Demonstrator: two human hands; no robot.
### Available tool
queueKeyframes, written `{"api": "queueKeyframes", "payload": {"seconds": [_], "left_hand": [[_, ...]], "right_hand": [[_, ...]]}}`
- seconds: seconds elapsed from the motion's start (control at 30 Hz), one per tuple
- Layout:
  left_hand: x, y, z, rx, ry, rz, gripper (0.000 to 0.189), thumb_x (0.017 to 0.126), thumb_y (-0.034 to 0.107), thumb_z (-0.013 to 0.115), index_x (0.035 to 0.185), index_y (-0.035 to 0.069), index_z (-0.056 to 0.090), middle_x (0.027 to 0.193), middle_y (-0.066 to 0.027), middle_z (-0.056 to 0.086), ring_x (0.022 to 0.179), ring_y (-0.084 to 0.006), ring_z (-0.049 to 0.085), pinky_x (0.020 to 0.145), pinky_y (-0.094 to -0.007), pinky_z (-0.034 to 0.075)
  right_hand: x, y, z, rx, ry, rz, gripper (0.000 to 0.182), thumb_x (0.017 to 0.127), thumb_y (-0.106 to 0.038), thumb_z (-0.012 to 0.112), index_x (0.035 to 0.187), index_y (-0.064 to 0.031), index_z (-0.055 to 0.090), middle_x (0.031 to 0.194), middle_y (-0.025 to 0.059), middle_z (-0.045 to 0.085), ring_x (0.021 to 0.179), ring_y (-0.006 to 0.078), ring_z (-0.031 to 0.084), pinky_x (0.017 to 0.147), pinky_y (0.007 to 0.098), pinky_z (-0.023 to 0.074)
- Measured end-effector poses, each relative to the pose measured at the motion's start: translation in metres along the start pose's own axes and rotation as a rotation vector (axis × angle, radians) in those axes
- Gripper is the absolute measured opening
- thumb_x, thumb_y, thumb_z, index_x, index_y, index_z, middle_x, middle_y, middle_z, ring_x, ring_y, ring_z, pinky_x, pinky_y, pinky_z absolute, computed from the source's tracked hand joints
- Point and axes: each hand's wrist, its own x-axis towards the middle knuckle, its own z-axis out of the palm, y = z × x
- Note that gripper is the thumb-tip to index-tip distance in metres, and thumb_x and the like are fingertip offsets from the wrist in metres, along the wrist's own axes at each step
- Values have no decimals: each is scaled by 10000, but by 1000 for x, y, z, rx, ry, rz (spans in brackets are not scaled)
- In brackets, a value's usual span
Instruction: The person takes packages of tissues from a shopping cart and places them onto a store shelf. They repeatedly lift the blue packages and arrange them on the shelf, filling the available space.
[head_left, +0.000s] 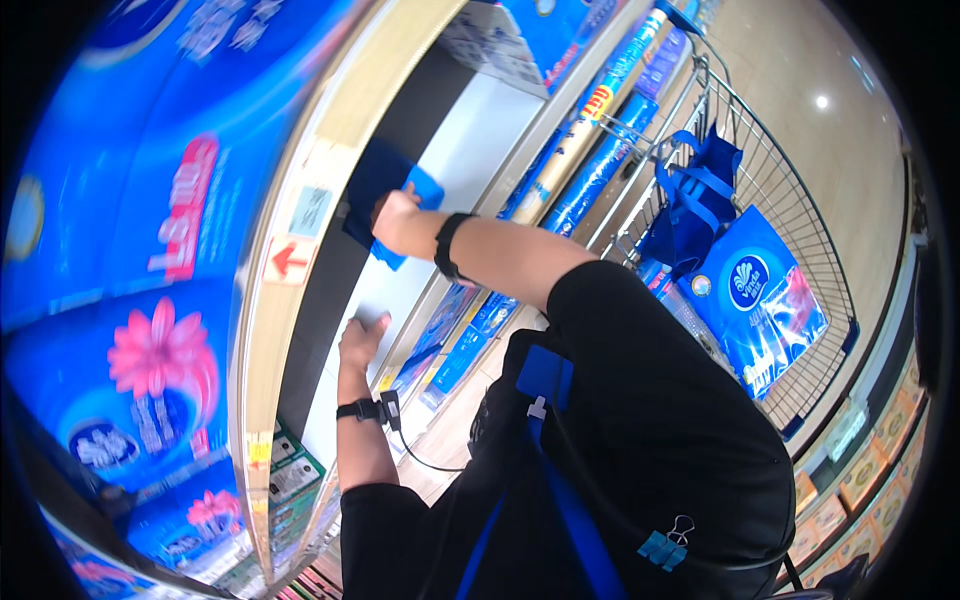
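My right hand (401, 221) is closed around a blue cloth (426, 187) on a white shelf board (480, 127). Parts of the cloth stick out on both sides of my fist, against the dark back panel (420, 101). Nearer to me, my left hand (362, 341) is over the same board with nothing in it, its thumb apart from the fingers. Whether it touches the board I cannot tell. A black strap with a small device (390, 410) sits on my left wrist, and another black strap (450, 244) circles my right forearm.
Blue Vinda tissue packs (161, 352) fill the left side, beyond a shelf edge (259, 352) with labels. A blue carton (559, 37) stands at the board's far end. The wire shopping cart (810, 180) on the right holds a dark blue bag (690, 202) and a tissue pack (757, 292).
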Motion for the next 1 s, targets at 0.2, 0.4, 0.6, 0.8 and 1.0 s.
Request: {"api": "queueKeyframes", "payload": {"seconds": [0.2,0.4,0.6,0.8,1.0], "left_hand": [[14,-50,-2,-822,215,153,506,995,374,511,1352,16,530,1372,-108,541,1246,-209,501,1076,-317,341],[-34,-95,13,-556,-79,225,702,1019,570,169,1450,75,417,1547,-187,287,1490,-283,80,1188,-381,42],[-6,-241,32,-346,108,262,469,1004,346,431,1329,28,542,1392,-173,508,1416,-331,316,1133,-351,266],[7,-168,-14,-107,-29,303,504,919,411,545,1224,17,621,1178,-229,627,1126,-381,586,936,-390,471],[4,-8,-27,11,46,759,524,919,360,590,1310,13,548,1143,-293,615,1095,-366,622,930,-367,481]], "right_hand": [[-32,-115,7,105,14,-219,277,768,-175,680,1003,-44,744,993,167,717,920,361,679,804,531,539],[-56,-212,-3,569,-299,-598,323,791,-226,617,980,17,715,960,229,697,924,363,663,835,444,512],[-77,-193,18,785,40,-462,314,817,-225,632,1056,-33,698,996,211,691,923,361,668,826,435,523],[-146,-111,34,956,258,66,232,827,-134,579,998,-46,707,885,178,703,835,332,680,760,393,537],[-180,-108,40,1125,322,160,245,833,-136,571,1004,-6,691,815,177,692,776,308,684,716,367,534]]}}
